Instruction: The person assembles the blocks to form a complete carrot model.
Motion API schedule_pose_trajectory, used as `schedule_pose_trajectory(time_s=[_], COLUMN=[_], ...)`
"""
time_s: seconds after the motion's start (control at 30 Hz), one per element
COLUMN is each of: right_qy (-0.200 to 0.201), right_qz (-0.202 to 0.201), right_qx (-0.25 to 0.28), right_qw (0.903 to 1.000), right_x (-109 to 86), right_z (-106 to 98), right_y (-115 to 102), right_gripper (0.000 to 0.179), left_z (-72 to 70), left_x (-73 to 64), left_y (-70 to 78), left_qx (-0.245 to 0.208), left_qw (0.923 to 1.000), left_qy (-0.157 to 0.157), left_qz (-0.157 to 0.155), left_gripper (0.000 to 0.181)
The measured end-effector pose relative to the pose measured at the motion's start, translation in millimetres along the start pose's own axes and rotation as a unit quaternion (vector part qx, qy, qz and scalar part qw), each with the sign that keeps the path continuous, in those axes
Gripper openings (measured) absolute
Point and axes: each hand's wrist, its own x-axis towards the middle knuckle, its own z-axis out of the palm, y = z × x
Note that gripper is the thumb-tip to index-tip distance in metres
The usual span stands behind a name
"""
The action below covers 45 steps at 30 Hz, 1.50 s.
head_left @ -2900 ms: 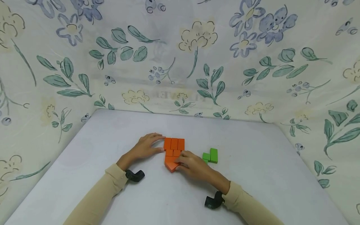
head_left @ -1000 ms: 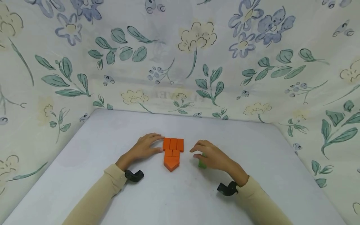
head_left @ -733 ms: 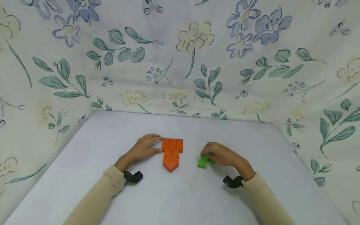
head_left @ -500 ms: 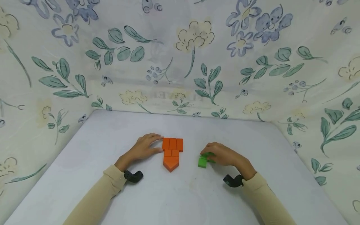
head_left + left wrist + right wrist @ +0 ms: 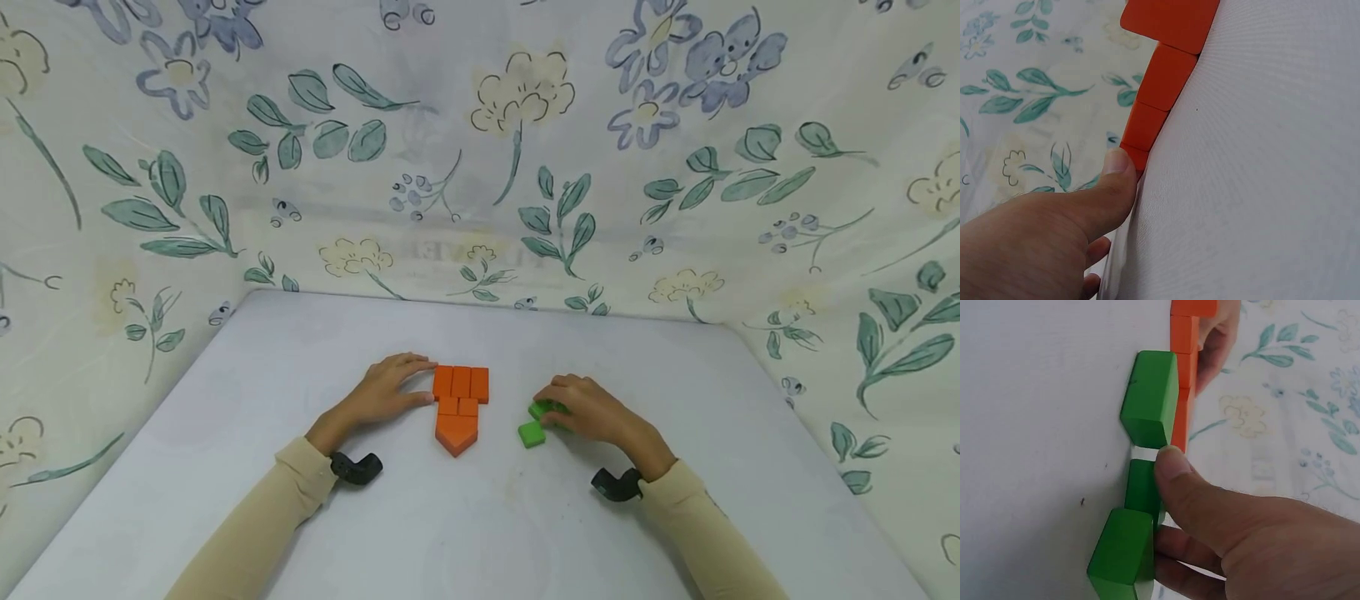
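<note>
Several orange blocks (image 5: 457, 433) lie flat together on the white table, a row of three at the far end and a pointed end toward me. At the left edge of that row my left hand (image 5: 384, 392) rests with its thumb and fingers extended, touching the blocks' side; its thumb shows against an orange block (image 5: 1134, 156) in the left wrist view. My right hand (image 5: 588, 408) pinches a small green block (image 5: 1141, 487) between thumb and fingers. A separate green block (image 5: 532, 433) sits just in front, and a third green block (image 5: 1121, 550) is partly hidden under the hand.
The white table (image 5: 465, 533) spreads out around the blocks. Floral cloth (image 5: 465, 167) rises as a wall at the back and both sides. Black wrist cameras (image 5: 357, 469) sit on both wrists, near the tan sleeves.
My right hand has left the orange blocks and gone right to the green ones. The front green block has turned and parted from the others. My left hand stays put.
</note>
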Motion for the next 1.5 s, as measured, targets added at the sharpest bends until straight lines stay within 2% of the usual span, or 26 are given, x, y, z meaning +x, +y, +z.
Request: schedule_pose_trajectory(time_s=[0.13, 0.3, 0.63, 0.83, 1.07, 1.23, 1.37, 1.5], right_qy=[0.002, -0.018, -0.024, -0.029, -0.024, -0.059, -0.082, -0.083], right_qz=[0.003, 0.011, 0.022, 0.031, 0.041, 0.038, 0.074, 0.098], right_qx=[0.016, 0.046, 0.064, 0.066, 0.044, 0.035, 0.047, 0.037], right_qw=[0.9999, 0.9987, 0.9974, 0.9969, 0.9979, 0.9970, 0.9927, 0.9911], right_x=[0.0, -0.3, 0.7, -0.1, -7.3, -12.8, -17.5, -21.3], right_z=[0, -3, -3, -3, -15, -22, -27, -29], right_y=[1, 1, 4, 6, 13, 19, 22, 27], right_gripper=[0.029, 0.027, 0.027, 0.027, 0.024, 0.033, 0.034, 0.032], left_z=[0.1, -0.2, 0.2, 1.2, 1.0, -0.2, -0.1, 0.0], left_x=[-0.1, -0.7, -1.0, -0.7, -0.6, -0.6, -1.2, -1.4], left_y=[0.7, 1.5, 0.7, 0.0, 1.1, 2.1, 2.1, 1.9], left_qx=[0.003, 0.003, 0.000, 0.000, -0.004, -0.001, -0.005, -0.006], left_qw=[1.0000, 1.0000, 1.0000, 1.0000, 1.0000, 1.0000, 1.0000, 1.0000], left_qy=[0.001, 0.000, 0.000, 0.003, 0.001, 0.004, 0.000, -0.002], left_qz=[-0.002, -0.002, 0.004, 0.005, 0.002, 0.003, 0.002, -0.001], left_gripper=[0.060, 0.059, 0.059, 0.059, 0.059, 0.058, 0.058, 0.059])
